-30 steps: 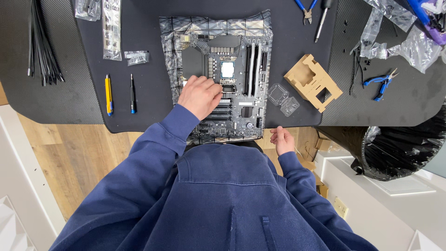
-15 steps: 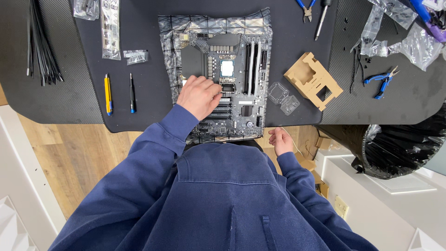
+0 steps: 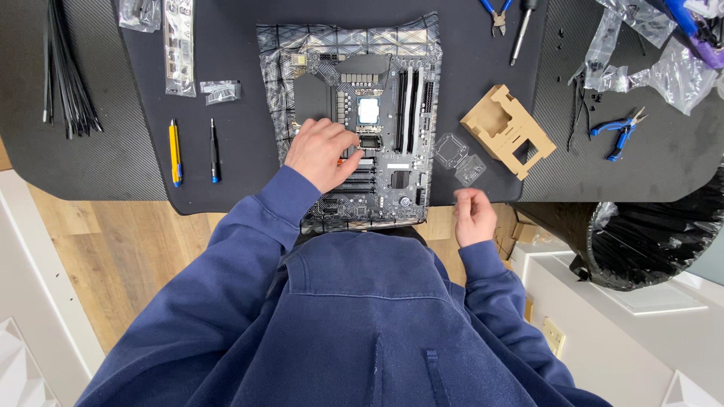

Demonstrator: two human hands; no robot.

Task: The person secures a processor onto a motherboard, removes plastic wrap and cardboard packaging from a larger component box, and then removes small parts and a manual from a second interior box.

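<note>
Right hand: loosely curled at the desk's near edge, holding nothing visible.
Left hand: fingers spread flat on the motherboard, gripping nothing.
Motherboard: lies mid-desk on its silver antistatic bag.
Open room: bare black mat left of it; clear plastic covers just right.

A black desk stands over a light wood floor.

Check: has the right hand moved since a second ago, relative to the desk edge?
Yes. The right hand has lifted slightly toward the desk edge, fingertips now about level with it, below the clear plastic covers.
</note>
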